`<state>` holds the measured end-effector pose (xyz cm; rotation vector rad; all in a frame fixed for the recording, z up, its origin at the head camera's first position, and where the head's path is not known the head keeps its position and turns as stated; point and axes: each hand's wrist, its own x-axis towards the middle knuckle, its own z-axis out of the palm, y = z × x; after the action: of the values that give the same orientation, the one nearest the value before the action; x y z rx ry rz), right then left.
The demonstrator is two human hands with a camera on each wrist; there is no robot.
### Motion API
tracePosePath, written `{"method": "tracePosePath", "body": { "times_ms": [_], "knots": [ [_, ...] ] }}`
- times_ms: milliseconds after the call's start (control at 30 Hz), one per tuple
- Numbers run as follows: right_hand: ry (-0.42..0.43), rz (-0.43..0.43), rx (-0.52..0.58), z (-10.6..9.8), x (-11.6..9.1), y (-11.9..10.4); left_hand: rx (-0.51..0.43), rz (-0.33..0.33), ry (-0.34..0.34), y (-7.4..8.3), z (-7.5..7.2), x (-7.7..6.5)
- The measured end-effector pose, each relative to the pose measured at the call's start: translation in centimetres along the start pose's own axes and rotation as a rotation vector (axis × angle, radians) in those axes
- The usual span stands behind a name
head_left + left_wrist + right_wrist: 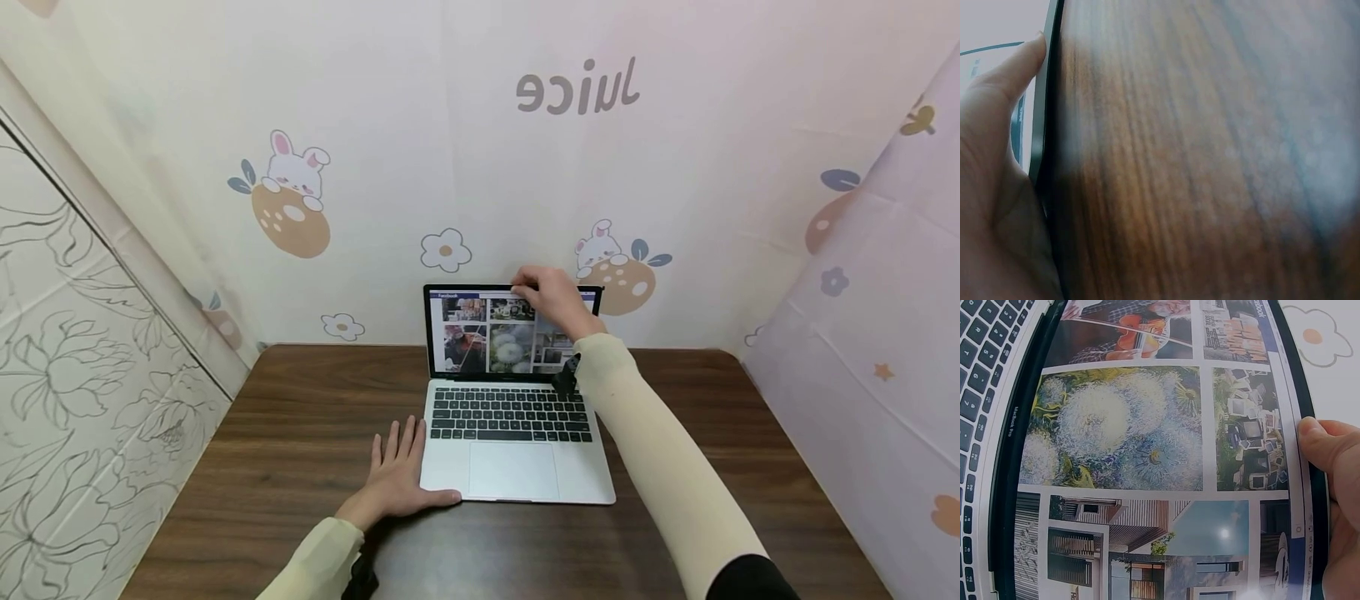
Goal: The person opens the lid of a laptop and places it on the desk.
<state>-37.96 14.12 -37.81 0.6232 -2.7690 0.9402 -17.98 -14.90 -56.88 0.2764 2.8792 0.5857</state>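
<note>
A silver laptop stands open on the wooden table, its lit screen showing a page of photos. My right hand pinches the top edge of that screen, near its middle; in the right wrist view the thumb lies on the front of the black bezel and the other fingers are partly hidden behind the lid. My left hand lies against the laptop's front left corner with straight, spread fingers along its left side. The left thumb rests at the front edge of the base.
Dark wood-grain table surrounds the laptop. Behind it hangs a pale curtain printed with rabbits, fruit and flowers. A panel with line-drawn flowers stands on the left, and more printed cloth hangs on the right.
</note>
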Motion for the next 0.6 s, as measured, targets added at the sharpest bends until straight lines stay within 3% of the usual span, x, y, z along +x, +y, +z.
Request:
{"method": "tracePosePath", "body": {
  "times_ms": [133,400,600],
  "knots": [
    [-0.002,-0.002,0.003,0.02,0.04,0.07,-0.031,0.018,0.010,0.21,-0.23,-0.19],
    [-0.002,-0.006,-0.015,0.20,0.46,0.13,0.013,0.002,0.016,-0.27,0.39,0.21],
    [0.003,-0.006,-0.039,0.51,0.72,-0.02,-0.007,0.010,0.002,-0.19,0.14,0.02]
  ]
}}
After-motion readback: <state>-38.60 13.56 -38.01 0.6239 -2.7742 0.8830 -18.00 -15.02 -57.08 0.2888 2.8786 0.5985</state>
